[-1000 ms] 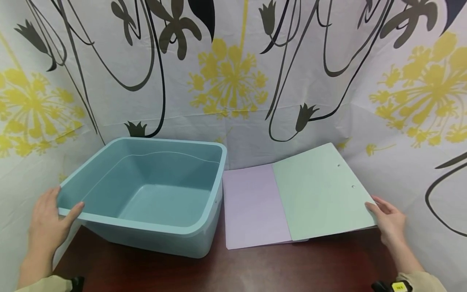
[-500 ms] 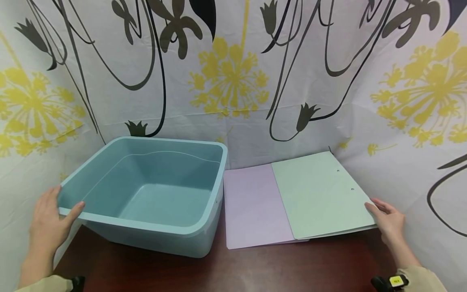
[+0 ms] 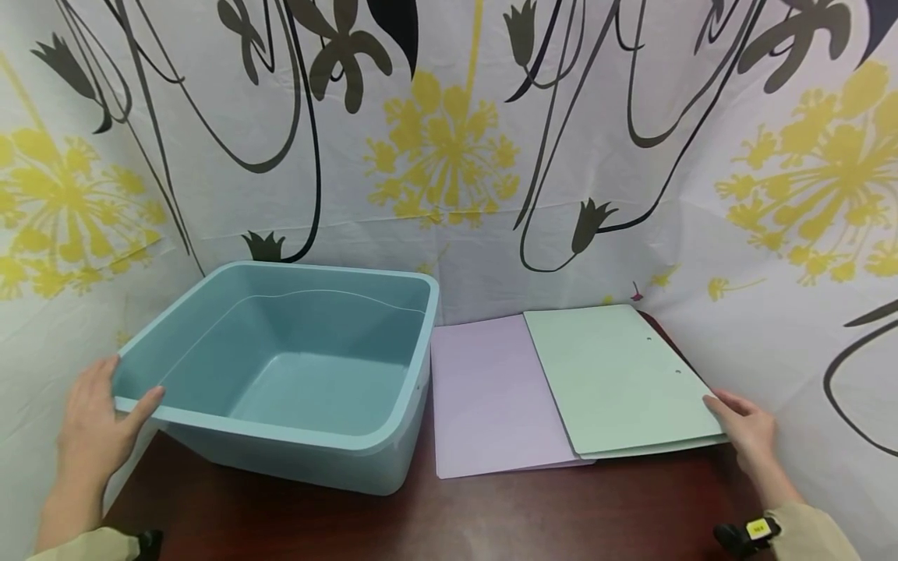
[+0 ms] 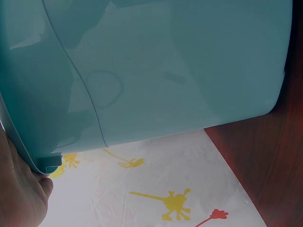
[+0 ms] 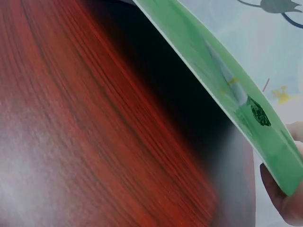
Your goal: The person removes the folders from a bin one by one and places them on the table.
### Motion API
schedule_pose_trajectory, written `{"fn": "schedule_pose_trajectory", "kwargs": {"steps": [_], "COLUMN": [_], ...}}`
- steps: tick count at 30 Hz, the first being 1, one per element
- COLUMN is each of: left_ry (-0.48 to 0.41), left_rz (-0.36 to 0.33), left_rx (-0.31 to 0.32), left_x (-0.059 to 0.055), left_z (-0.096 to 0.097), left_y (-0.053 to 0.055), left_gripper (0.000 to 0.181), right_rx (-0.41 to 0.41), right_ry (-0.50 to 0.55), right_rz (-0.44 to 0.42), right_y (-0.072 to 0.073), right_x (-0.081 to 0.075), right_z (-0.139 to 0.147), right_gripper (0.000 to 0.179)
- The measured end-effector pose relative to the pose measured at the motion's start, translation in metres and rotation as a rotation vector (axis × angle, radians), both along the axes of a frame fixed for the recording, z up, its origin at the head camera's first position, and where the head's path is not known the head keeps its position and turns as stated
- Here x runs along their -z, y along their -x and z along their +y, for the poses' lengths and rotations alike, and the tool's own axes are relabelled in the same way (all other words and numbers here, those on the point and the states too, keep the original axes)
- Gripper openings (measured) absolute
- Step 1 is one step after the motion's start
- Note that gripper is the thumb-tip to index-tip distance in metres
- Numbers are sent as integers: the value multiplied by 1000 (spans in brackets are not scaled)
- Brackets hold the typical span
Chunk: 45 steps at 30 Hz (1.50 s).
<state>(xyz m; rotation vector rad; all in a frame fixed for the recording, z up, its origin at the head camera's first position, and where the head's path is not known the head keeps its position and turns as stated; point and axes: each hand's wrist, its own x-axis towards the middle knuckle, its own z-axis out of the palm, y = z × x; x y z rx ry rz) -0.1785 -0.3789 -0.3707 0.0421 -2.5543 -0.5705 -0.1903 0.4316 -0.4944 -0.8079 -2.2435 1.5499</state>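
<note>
My left hand [image 3: 94,436] grips the near left corner of a blue-green plastic tub [image 3: 281,467], its thumb over the rim and its fingers along the outer side. Inside, the tub's bare floor shows. My right hand [image 3: 751,436] pinches the right edge of a pale green folder [image 3: 624,382], thumb on top and fingers underneath. Two small rivets sit near that edge. The folder's left part overlaps a lilac folder [image 3: 491,397] lying flat beside the tub. In the right wrist view the green folder [image 5: 227,90] is raised off the table at the held edge, with a dark shadow beneath.
A dark red-brown wooden table [image 3: 519,514] carries the tub and folders. Behind and at both sides hangs a white cloth [image 3: 477,265] printed with yellow and grey flowers. The tub's right wall stands close to the lilac folder's left edge.
The green folder's far edge has come down and toward me, and its near left corner has shifted right, baring more of the lilac folder. My left hand and the tub keep their places.
</note>
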Motion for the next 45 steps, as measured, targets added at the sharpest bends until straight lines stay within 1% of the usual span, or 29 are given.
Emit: {"fn": "schedule_pose_trajectory", "kwargs": {"steps": [4,10,15,18,23,25,27,29,31,33,37,40,42,43,45], "left_ry": [-2,0,2,13,32,31,24,18,12,9,9,12,27,33,50], "left_rz": [-4,-2,12,19,30,40,50,62,76,104,145,199,226,234,214], "left_rx": [-2,1,17,2,-26,-22,-21,-24,-35,-46,-94,-122,-118,-104,-76], "left_x": [0,0,-1,0,1,1,1,2,3,3,1,0,0,-1,-3], "left_z": [0,0,0,1,2,3,3,4,5,5,9,16,22,26,34], "left_y": [0,-1,-1,1,2,3,1,1,-1,-3,-7,-11,-13,-15,-16], "left_gripper": [76,76,76,77,80,80,79,80,81,82,86,92,95,94,89], "right_rx": [-31,-62,-56,-66,-75,-69,-77,-90,-98,-110,-125,-139,-147,-150,-149], "right_ry": [-41,-76,-94,-106,-133,-152,-165,-181,-173,-164,-162,-181,-185,-184,-169], "right_rz": [16,32,13,6,13,13,7,6,12,19,24,10,4,7,28], "right_y": [-1,-4,-3,3,17,20,22,22,22,22,23,24,24,23,23], "right_x": [1,1,6,17,43,51,55,56,55,55,54,53,52,51,49], "right_z": [4,4,8,23,51,55,57,56,54,53,50,48,46,45,41], "right_gripper": [24,26,42,47,51,55,58,59,58,57,59,63,64,64,63]}}
